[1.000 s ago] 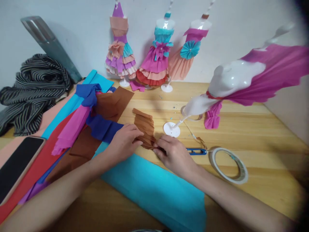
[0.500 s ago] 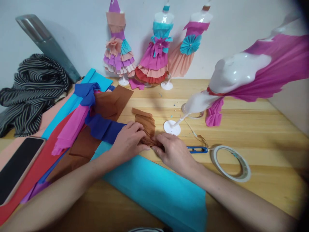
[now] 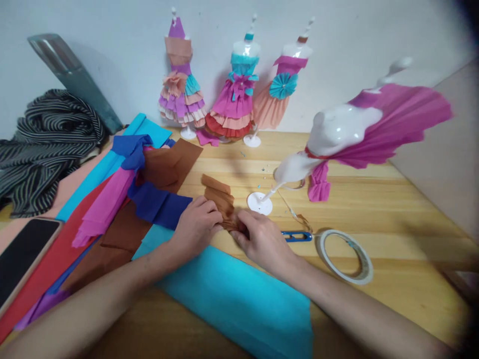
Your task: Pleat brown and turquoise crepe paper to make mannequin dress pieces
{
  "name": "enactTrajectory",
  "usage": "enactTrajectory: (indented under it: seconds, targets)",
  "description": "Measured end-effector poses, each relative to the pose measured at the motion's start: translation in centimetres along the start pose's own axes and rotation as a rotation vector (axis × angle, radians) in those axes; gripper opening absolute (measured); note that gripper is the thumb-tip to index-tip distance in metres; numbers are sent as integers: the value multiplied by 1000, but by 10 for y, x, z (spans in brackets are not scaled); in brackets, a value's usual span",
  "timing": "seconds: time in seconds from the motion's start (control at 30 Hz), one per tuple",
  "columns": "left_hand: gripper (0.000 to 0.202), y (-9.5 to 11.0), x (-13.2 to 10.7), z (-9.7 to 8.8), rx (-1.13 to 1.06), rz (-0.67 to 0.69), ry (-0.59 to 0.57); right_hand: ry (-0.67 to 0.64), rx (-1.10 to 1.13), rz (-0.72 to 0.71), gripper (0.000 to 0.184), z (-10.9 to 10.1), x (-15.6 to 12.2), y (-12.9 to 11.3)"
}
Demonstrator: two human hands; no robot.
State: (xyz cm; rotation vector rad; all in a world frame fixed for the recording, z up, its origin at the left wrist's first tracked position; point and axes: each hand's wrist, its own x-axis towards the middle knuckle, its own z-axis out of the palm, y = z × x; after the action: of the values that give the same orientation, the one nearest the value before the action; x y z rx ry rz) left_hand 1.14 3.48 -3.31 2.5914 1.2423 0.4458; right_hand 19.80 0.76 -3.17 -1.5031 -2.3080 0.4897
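A brown strip of crepe paper (image 3: 219,200) is gathered into folds between my hands, its far end lying on the wooden table. My left hand (image 3: 199,223) pinches the folds from the left. From the right, my right hand (image 3: 258,234) has its thumb and fingers closed on the same strip. Under my forearms lies a wide turquoise crepe paper sheet (image 3: 239,294). Just beyond my right hand stands a white mannequin (image 3: 337,132) with a magenta pleated paper cape (image 3: 404,124). Blue thread snips (image 3: 297,236) rest beside that hand.
A tape roll (image 3: 346,257) lies at the right. Several coloured crepe sheets, a phone (image 3: 26,259), a striped cloth (image 3: 56,134) and a bottle (image 3: 75,80) fill the left. Three dressed mannequins, one in a turquoise and magenta dress (image 3: 235,99), stand along the wall.
The camera view has shifted slightly, so the table things sit lower and further left. Both hands still hold the brown strip, with their fingers slightly further apart.
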Motion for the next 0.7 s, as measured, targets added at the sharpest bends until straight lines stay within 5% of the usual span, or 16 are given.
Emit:
enactTrajectory:
  seconds: [0.1, 0.27, 0.43, 0.57, 0.7]
  targets:
    - [12, -1, 1, -1, -20, 8, -1, -27, -38, 1, 20, -2, 2, -2]
    - [5, -5, 2, -9, -63, -52, 5, -54, -64, -1, 1, -1, 5, 0]
    - [32, -15, 2, -15, -25, -26, 12, 24, 2, -42, 7, 3, 1, 4]
    - [5, -16, 4, -15, 5, -4, -25, 65, 41, -81, 11, 3, -1, 5]
    - [14, -14, 5, -15, 2, 24, -34, 50, 22, -92, 12, 1, -3, 5]
